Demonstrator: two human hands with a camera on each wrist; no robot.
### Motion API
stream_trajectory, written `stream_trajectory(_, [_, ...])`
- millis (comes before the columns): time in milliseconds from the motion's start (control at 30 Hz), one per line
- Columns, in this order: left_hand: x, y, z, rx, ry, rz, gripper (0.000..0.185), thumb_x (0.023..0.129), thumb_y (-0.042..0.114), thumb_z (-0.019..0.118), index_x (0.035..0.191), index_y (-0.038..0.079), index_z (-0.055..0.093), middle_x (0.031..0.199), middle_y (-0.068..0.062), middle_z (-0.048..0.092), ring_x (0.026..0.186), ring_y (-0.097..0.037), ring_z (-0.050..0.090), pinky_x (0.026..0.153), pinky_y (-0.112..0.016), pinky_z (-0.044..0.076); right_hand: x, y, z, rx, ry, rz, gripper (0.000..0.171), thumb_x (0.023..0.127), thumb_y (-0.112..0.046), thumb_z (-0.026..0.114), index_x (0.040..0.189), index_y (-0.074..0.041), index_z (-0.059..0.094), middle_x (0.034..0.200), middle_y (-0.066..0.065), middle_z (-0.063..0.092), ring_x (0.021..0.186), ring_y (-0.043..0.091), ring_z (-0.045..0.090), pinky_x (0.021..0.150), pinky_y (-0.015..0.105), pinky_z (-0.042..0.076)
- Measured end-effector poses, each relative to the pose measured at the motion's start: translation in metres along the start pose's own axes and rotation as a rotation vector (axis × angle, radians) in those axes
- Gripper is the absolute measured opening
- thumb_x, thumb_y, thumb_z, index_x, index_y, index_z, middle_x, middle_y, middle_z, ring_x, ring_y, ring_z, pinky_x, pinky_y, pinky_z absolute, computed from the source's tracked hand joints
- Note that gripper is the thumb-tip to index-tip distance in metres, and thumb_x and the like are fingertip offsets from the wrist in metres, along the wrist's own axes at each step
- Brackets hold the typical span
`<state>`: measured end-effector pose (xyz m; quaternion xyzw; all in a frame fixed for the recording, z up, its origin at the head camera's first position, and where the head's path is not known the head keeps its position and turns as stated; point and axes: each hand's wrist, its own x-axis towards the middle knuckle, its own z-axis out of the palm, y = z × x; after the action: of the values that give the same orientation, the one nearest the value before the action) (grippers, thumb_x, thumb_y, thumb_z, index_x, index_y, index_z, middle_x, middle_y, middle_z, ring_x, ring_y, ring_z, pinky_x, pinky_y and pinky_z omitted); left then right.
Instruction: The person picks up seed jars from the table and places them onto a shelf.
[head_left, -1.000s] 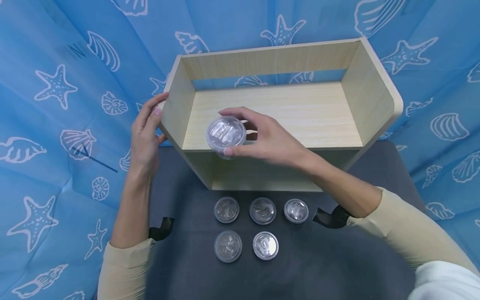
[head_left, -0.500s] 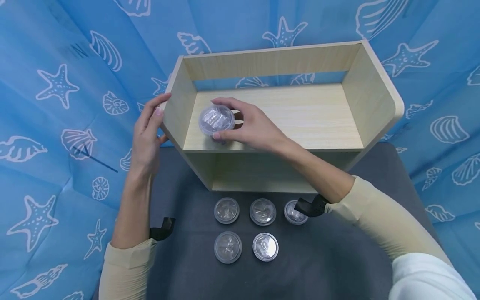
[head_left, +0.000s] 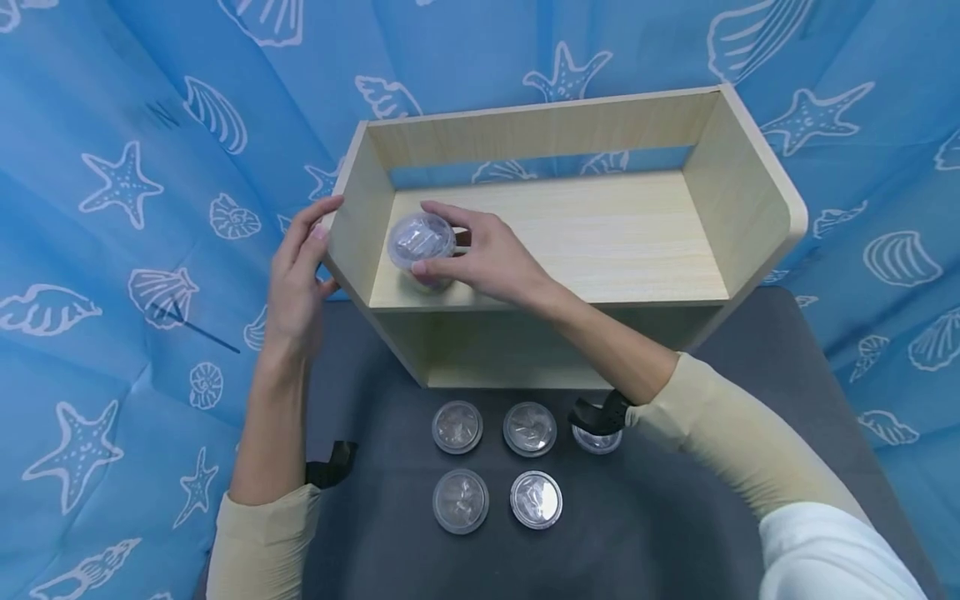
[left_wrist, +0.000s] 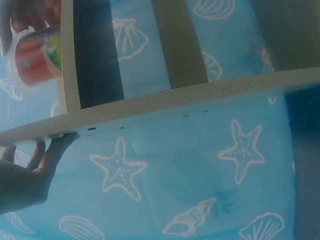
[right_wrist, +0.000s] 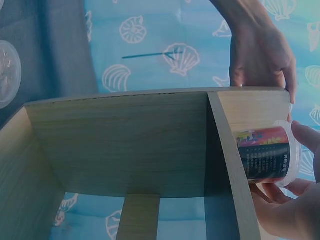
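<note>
right hand (head_left: 495, 258) grasping lidded cup (head_left: 420, 240), seemingly resting on upper board of wooden shelf (head_left: 600, 242), at my fingertips; left hand (head_left: 296, 275), fingers straight, steadying the shelf's outer side panel.

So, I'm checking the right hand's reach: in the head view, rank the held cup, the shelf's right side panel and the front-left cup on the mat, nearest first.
From the right hand:
1. Held cup, in its fingers, shelf's left end.
2. Front-left cup, on the mat below.
3. Right side panel, far right.

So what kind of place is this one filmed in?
Probably a staged recording setup, not a home: a blue seashell-print cloth hangs all round, with only a bare wooden shelf and lidded cups on a grey table.
</note>
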<state>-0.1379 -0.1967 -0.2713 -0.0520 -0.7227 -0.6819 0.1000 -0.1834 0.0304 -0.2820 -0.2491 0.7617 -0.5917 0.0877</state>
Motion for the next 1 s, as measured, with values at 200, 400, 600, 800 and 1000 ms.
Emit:
stream_trajectory(200, [0.0,-0.001,0.001,-0.004,0.009,0.002,0.036,0.106,0.03,0.045,0.139,0.022,0.057,0.144,-0.002,0.045,0.123,-0.025,0.045,0.097,-0.065,0.034,0.003,0.003,0.007,0.004,0.037,0.002,0.073,0.085,-0.02,0.08,0.148,-0.008,0.045,0.128,0.009,0.06,0.116,0.019,0.061,0.093,0.03,0.05])
stream_trajectory(400, [0.001,-0.003,0.0,0.006,0.025,0.009,0.036,0.105,0.03,0.045,0.137,0.022,0.059,0.142,-0.002,0.047,0.122,-0.024,0.046,0.096,-0.065,0.034,0.005,0.005,0.013,-0.001,0.065,0.006,0.072,0.086,-0.022,0.08,0.148,-0.009,0.046,0.128,0.009,0.06,0.114,0.017,0.062,0.09,0.028,0.052])
stream_trajectory(600, [0.002,-0.002,0.001,-0.003,0.029,0.01,0.035,0.105,0.028,0.044,0.136,0.022,0.06,0.141,-0.004,0.048,0.121,-0.024,0.047,0.095,-0.063,0.037,0.003,0.004,0.015,-0.034,0.082,0.03,0.076,0.085,-0.026,0.08,0.151,-0.011,0.043,0.135,0.008,0.057,0.115,0.018,0.062,0.092,0.028,0.051])
stream_trajectory(800, [0.002,-0.002,0.001,-0.014,0.055,0.013,0.033,0.104,0.027,0.046,0.133,0.021,0.062,0.138,-0.005,0.051,0.119,-0.024,0.048,0.095,-0.065,0.037,-0.001,0.004,0.013,-0.043,0.079,0.025,0.082,0.084,-0.027,0.081,0.152,-0.01,0.039,0.144,0.007,0.051,0.124,0.021,0.058,0.098,0.028,0.048])
stream_trajectory(1000, [0.002,-0.002,0.003,-0.012,0.08,0.033,0.032,0.104,0.03,0.048,0.131,0.02,0.063,0.139,-0.004,0.049,0.12,-0.025,0.048,0.095,-0.068,0.037,-0.01,0.006,0.007,0.004,0.102,-0.016,0.082,0.083,-0.022,0.083,0.152,-0.01,0.04,0.147,0.006,0.05,0.129,0.021,0.054,0.102,0.029,0.045])
